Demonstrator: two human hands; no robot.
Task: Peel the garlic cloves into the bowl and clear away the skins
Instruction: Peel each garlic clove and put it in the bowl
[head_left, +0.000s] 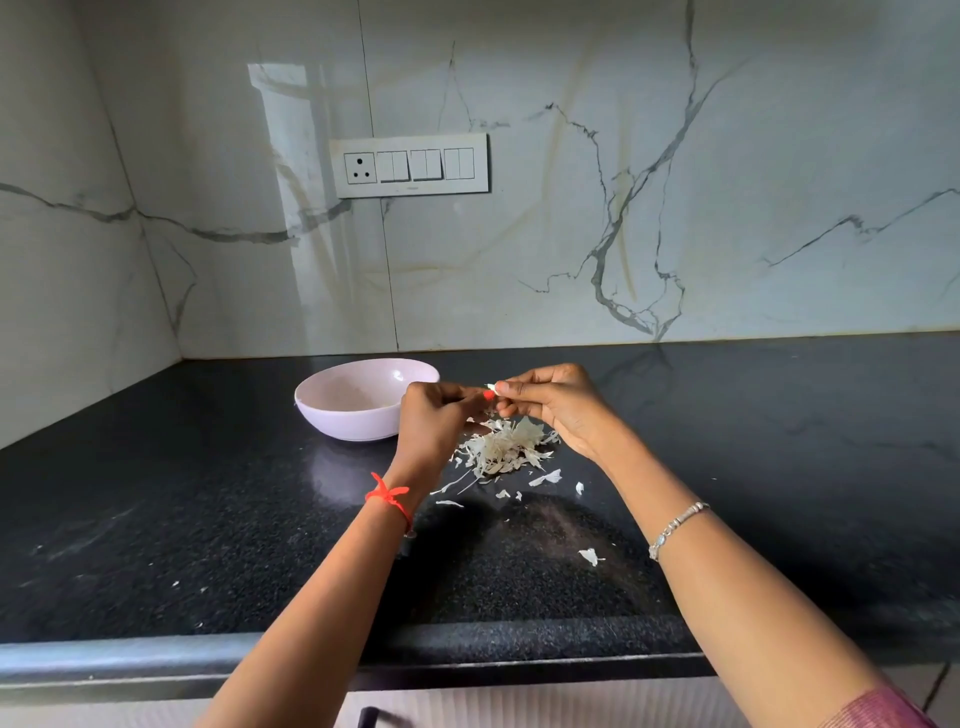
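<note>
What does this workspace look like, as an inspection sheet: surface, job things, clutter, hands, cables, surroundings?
Surface: black speckled countertop, pale smudges at left.
Job's things: pink bowl just beyond the left hand, contents unclear; skin pile on the countertop below the hands.
Clutter: stray skin flakes scattered nearer the front edge.
Hands: left hand and right hand both pinch a small garlic piece above the pile.
Cables: nothing seen.
Surroundings: marble wall with switch panel.

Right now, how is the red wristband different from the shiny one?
The red thread band is knotted, on the left wrist; the silver bracelet is beaded, on the right wrist. The red thread band is soft string; the silver bracelet looks metal. Both circle wrists.
</note>
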